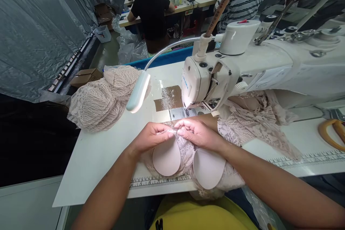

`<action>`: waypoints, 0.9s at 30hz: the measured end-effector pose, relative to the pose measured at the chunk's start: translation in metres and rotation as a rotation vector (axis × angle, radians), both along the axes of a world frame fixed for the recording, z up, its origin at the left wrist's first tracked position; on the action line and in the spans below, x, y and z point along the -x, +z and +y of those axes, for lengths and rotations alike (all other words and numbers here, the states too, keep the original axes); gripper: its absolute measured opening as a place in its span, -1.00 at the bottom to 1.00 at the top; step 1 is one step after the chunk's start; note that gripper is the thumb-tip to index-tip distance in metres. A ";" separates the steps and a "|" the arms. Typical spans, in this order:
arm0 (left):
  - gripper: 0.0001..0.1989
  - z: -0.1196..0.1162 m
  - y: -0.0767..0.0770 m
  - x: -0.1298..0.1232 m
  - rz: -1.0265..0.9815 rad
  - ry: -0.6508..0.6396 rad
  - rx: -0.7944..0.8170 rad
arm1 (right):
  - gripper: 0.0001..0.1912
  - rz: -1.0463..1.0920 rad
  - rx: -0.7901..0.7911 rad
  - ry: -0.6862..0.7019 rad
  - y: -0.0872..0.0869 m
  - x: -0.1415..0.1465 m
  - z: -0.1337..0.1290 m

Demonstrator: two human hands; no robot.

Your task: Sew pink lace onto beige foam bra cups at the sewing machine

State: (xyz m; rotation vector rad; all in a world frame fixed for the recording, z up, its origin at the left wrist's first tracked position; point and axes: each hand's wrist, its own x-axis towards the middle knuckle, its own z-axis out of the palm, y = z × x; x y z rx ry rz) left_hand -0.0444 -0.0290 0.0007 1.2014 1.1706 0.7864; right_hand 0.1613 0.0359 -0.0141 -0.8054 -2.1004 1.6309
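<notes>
My left hand [156, 136] pinches the upper edge of a pale pink lace garment [185, 151] with two smooth cups. My right hand [195, 133] is closed on the same edge, its fingertips almost touching those of the left. A thin metal tool, partly hidden, shows between the fingertips. One cup [167, 156] hangs below my left hand, and the other cup [208, 168] lies below my right wrist at the table's front edge. Just behind the hands are the needle area and metal plate [178, 113] of the white sewing machine [198, 79].
A lit lamp [138, 91] on a bendable arm hangs left of the machine head. Lace pieces [94, 104] are piled at the left, with more lace [250, 115] under the machine arm. Orange-handled scissors [332, 133] lie far right. A person [152, 10] sits at another table beyond.
</notes>
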 end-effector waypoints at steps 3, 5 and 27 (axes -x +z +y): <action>-0.75 0.000 -0.001 0.001 -0.016 -0.004 0.020 | -0.69 0.025 -0.046 0.036 0.001 -0.001 0.002; -0.76 0.000 -0.003 0.002 -0.045 -0.009 0.041 | -0.70 0.045 -0.049 0.062 0.003 -0.001 0.002; -0.71 0.002 -0.002 0.001 -0.111 -0.056 0.110 | -0.76 0.056 0.102 0.035 0.002 0.000 0.000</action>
